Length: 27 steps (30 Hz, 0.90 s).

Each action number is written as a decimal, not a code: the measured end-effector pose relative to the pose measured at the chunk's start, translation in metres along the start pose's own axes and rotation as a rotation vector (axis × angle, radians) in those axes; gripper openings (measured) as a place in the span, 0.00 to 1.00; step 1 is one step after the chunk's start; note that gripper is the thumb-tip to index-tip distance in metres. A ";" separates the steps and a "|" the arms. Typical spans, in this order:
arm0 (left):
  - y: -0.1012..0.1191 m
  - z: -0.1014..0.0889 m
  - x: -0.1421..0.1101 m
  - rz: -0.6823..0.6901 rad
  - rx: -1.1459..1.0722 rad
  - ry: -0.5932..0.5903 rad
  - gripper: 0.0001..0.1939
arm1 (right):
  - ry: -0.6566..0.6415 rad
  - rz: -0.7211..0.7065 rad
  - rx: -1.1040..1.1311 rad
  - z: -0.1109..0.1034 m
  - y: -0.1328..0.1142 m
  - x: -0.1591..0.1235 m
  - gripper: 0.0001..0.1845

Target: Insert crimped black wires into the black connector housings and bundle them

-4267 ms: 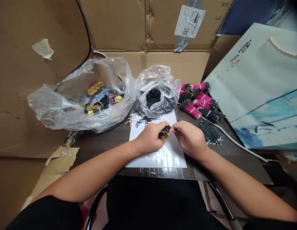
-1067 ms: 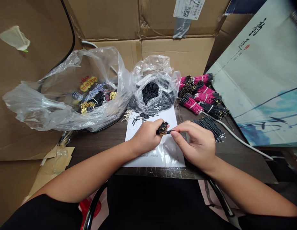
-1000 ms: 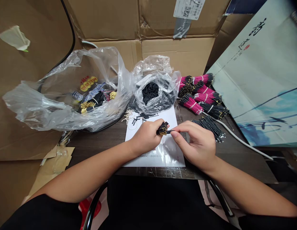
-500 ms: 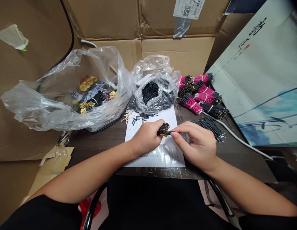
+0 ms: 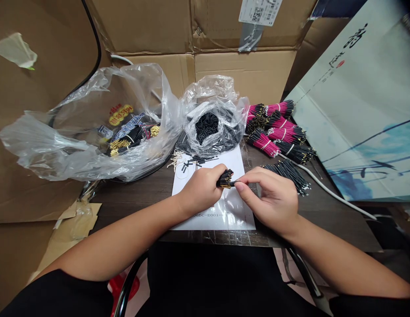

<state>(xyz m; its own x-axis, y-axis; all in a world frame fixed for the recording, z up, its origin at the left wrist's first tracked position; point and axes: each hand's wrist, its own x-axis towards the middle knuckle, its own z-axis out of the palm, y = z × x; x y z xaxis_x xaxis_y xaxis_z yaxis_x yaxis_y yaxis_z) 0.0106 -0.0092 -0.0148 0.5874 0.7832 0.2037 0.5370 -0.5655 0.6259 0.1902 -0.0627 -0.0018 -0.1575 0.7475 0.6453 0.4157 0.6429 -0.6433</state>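
Observation:
My left hand (image 5: 201, 190) is shut around a bundle of black wires with gold pin ends (image 5: 225, 179). My right hand (image 5: 271, 201) pinches a single black wire (image 5: 235, 181) between thumb and fingertip, right at that bundle. Both hands hover over a white printed sheet under clear plastic (image 5: 233, 215). To the right of my right hand lies a loose bunch of black wires (image 5: 289, 177). Beyond it are several bundles of pink and black wires (image 5: 274, 130). Fingers hide most of the held bundle.
A clear bag of black tubes (image 5: 207, 127) and a larger clear bag holding gold-tipped wires (image 5: 125, 141) stand on the dark table (image 5: 135, 198). Small black pieces (image 5: 194, 161) lie on the sheet. A white cable (image 5: 326, 193), a printed paper bag (image 5: 363, 119) and cardboard walls (image 5: 158, 26) surround it.
My right hand has closed in on the bundle since the oldest frame and now pinches a wire there. The view has shifted slightly. The left hand still holds the bundle.

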 end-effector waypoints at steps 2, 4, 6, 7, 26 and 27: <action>0.000 0.000 0.000 -0.002 0.005 0.003 0.04 | -0.009 0.002 -0.001 0.000 0.000 0.000 0.09; 0.000 0.000 0.000 -0.005 0.009 -0.001 0.04 | -0.022 0.005 -0.002 -0.001 0.001 0.000 0.08; -0.001 0.000 0.000 -0.008 0.015 -0.006 0.04 | -0.033 0.010 -0.009 0.000 0.001 0.001 0.07; -0.001 0.000 0.000 -0.012 0.020 -0.009 0.04 | -0.036 0.013 -0.013 0.000 0.001 0.001 0.07; 0.004 -0.004 0.002 -0.089 0.207 -0.083 0.07 | -0.036 -0.059 -0.050 0.003 0.007 0.000 0.07; 0.004 -0.004 0.002 -0.091 0.186 -0.088 0.06 | -0.041 -0.058 -0.046 0.003 0.007 0.000 0.07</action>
<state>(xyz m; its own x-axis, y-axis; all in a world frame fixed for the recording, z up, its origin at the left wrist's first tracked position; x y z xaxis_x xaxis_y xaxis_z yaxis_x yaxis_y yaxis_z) 0.0118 -0.0094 -0.0089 0.5777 0.8123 0.0808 0.6881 -0.5378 0.4872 0.1902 -0.0572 -0.0075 -0.2184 0.7158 0.6633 0.4450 0.6779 -0.5851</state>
